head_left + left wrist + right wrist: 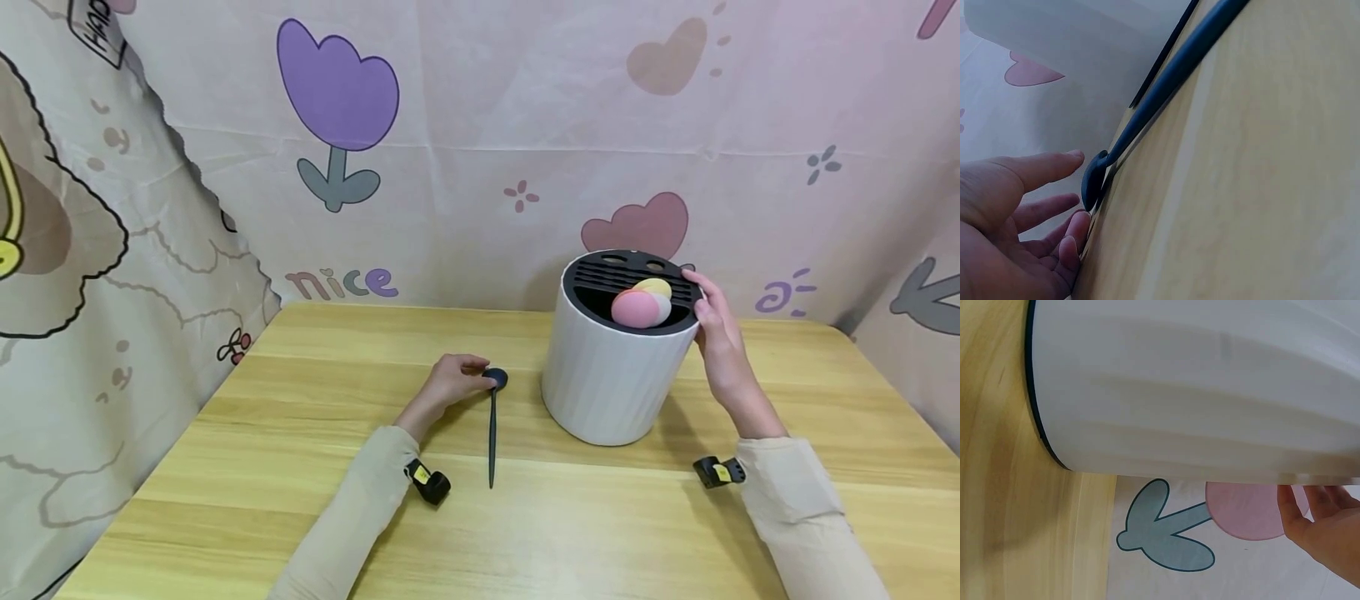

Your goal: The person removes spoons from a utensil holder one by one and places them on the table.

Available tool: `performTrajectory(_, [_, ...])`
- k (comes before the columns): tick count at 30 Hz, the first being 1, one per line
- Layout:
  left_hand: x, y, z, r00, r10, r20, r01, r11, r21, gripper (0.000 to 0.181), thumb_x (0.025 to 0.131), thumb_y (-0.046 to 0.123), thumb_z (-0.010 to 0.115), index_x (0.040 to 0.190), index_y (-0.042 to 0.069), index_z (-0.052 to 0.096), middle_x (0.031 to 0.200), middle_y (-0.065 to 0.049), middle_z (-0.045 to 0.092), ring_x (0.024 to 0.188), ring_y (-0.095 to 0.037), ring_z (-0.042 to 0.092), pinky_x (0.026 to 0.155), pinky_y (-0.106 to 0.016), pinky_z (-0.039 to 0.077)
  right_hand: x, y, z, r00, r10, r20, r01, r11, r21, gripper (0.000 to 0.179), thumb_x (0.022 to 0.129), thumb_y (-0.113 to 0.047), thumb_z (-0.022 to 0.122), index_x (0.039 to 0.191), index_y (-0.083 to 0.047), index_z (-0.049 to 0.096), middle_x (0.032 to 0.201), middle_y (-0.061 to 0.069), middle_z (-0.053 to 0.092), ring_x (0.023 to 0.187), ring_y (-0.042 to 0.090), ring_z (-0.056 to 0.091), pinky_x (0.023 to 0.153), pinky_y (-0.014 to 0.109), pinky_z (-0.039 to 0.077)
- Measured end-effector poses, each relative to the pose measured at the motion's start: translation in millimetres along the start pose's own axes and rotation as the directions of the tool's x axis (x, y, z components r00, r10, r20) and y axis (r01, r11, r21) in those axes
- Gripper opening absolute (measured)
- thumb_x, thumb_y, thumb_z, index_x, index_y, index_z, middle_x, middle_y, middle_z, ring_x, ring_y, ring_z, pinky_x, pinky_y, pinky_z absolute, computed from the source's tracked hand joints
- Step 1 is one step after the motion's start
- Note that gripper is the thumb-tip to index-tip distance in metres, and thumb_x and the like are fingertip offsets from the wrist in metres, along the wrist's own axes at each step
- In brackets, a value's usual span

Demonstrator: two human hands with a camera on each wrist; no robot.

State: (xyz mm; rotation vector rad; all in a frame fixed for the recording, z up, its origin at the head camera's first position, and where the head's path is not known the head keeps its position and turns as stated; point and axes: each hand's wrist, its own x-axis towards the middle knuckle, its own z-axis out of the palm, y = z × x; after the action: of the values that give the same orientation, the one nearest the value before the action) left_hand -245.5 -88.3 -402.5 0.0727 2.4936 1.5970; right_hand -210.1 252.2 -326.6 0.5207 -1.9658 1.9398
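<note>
A black spoon (492,425) lies on the wooden table, its bowl pointing away from me. My left hand (453,381) is at that bowl; in the left wrist view the thumb and fingers stand apart on either side of the spoon's bowl (1092,181), not closed on it. To the right stands a white ribbed utensil holder (618,383) with a black slotted top. Rounded pink, yellow and white pieces (635,309) stick out of its front opening. My right hand (723,354) grips the holder's upper right rim, fingers over the edge and thumb at the side.
The wooden table (300,467) ends at a printed cloth backdrop (465,92) behind the holder. Another printed cloth (172,250) hangs along the left side. Small black cameras are strapped at both wrists.
</note>
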Motion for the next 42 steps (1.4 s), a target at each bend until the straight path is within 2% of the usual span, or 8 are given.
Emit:
performTrajectory(7, [0.5,0.6,0.0,1.000,-0.024,-0.006,0.024,1.000,-0.009,0.037,0.087,0.015,0.072,0.121,0.002,0.065,0.121,-0.014,0.062,0.115,-0.031,0.054,0.099,-0.043,0.042,0.2,-1.8,-1.1,1.000,0.008,0.001,-0.008,1.000,-0.010,0.047,0.101,-0.029,0.036,0.146,-0.013,0.037,0.151,0.015,0.023,0.128,0.019,0.035,0.097,0.015,0.034])
performTrajectory(15, [-0.6,7.1,-11.5,1.000,-0.003,0.002,0.003,1.000,-0.029,0.038,0.092,0.018,0.068,0.125,0.002,0.062,0.122,-0.015,0.062,0.097,-0.027,0.061,0.074,-0.033,0.050,0.0,0.5,-0.5,1.000,-0.002,0.003,0.002,1.000,-0.010,0.047,0.101,-0.029,0.036,0.146,-0.013,0.037,0.150,0.015,0.024,0.127,0.019,0.035,0.096,0.015,0.035])
performTrajectory(20, [-14.2,36.9,-27.1,0.998,0.056,-0.031,-0.058,0.995,-0.080,0.039,0.094,0.020,0.065,0.129,0.003,0.059,0.126,-0.013,0.059,0.106,-0.028,0.056,0.091,-0.044,0.047,-0.6,1.8,1.7,1.000,0.010,0.018,-0.010,1.000,-0.026,0.048,0.102,-0.030,0.035,0.147,-0.012,0.035,0.151,0.014,0.023,0.129,0.019,0.034,0.096,0.015,0.035])
performTrajectory(23, [-24.8,63.0,-29.6,0.991,0.131,-0.036,-0.135,0.985,-0.104,0.038,0.095,0.022,0.064,0.129,0.007,0.061,0.123,-0.008,0.060,0.108,-0.025,0.055,0.094,-0.044,0.044,-1.1,0.8,1.3,1.000,0.010,0.013,-0.010,0.999,-0.034,0.049,0.102,-0.031,0.034,0.147,-0.013,0.035,0.152,0.015,0.023,0.129,0.019,0.033,0.096,0.014,0.034])
performTrajectory(27, [-39.1,94.6,-25.7,0.960,0.281,-0.018,-0.281,0.958,-0.060,0.034,0.094,0.022,0.065,0.126,0.010,0.064,0.115,-0.002,0.064,0.103,-0.021,0.056,0.087,-0.038,0.046,-0.4,0.3,0.8,1.000,0.005,0.011,-0.005,1.000,-0.027,0.049,0.101,-0.030,0.035,0.147,-0.012,0.035,0.151,0.014,0.024,0.128,0.019,0.034,0.095,0.014,0.035])
performTrajectory(33, [-56.2,134.7,-11.7,0.886,0.460,0.058,-0.461,0.888,-0.007,0.027,0.092,0.016,0.068,0.119,0.009,0.068,0.104,0.001,0.068,0.093,-0.017,0.057,0.075,-0.031,0.048,-1.1,0.3,-0.4,1.000,0.017,0.006,-0.017,0.999,-0.034,0.049,0.101,-0.030,0.034,0.147,-0.012,0.034,0.151,0.015,0.023,0.128,0.018,0.034,0.095,0.014,0.035])
performTrajectory(37, [-57.3,156.0,-3.3,0.841,0.524,0.136,-0.530,0.848,0.007,0.028,0.091,0.013,0.068,0.118,0.007,0.069,0.105,0.001,0.068,0.087,-0.016,0.057,0.071,-0.026,0.048,-1.0,-0.6,-1.7,1.000,0.014,0.011,-0.014,0.999,-0.040,0.050,0.102,-0.031,0.034,0.148,-0.012,0.033,0.153,0.015,0.020,0.130,0.019,0.032,0.096,0.014,0.034])
performTrajectory(42, [-50.4,175.9,4.8,0.805,0.538,0.250,-0.564,0.825,0.040,0.032,0.092,0.010,0.067,0.124,0.005,0.066,0.114,-0.003,0.068,0.086,-0.015,0.060,0.073,-0.023,0.049,-1.5,-0.5,-1.6,1.000,0.009,0.012,-0.009,0.999,-0.039,0.050,0.102,-0.030,0.034,0.148,-0.011,0.034,0.153,0.015,0.020,0.130,0.019,0.033,0.096,0.014,0.034])
